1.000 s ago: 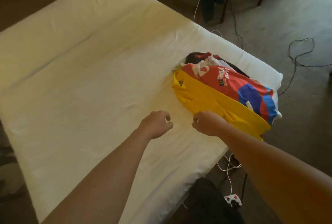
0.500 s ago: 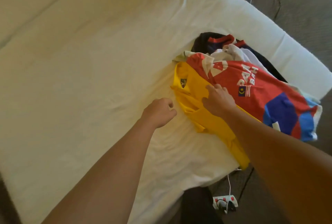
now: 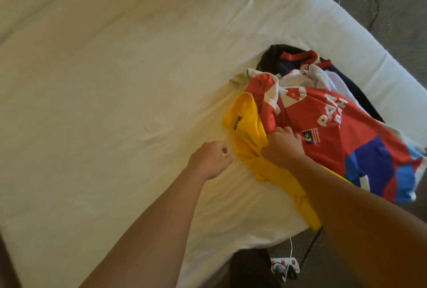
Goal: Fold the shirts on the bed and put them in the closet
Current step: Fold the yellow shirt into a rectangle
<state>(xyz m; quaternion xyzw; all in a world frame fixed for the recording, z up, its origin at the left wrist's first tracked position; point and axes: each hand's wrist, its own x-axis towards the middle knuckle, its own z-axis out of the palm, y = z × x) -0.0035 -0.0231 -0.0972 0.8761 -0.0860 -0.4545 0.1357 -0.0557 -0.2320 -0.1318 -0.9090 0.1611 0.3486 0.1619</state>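
A pile of shirts lies at the right corner of the white bed (image 3: pixel 115 80). A yellow shirt (image 3: pixel 249 147) sits at the pile's left edge, with a red and blue jersey (image 3: pixel 342 130) over it, a white shirt (image 3: pixel 316 77) behind, and a dark shirt with red trim (image 3: pixel 288 59) at the back. My right hand (image 3: pixel 283 147) grips the yellow shirt where it meets the red jersey, bunching the fabric. My left hand (image 3: pixel 209 159) hovers just left of the yellow shirt with fingers curled and nothing in it.
The bed's right and near edges drop to a grey floor (image 3: pixel 397 6) with cables. A white power strip (image 3: pixel 285 265) with a white cord lies on the floor below the bed corner. A dark object (image 3: pixel 249 269) stands beside it.
My right hand has slid up from the yellow shirt's middle to the red jersey's edge and closed on the yellow cloth. The view has come closer. My left hand has barely moved.
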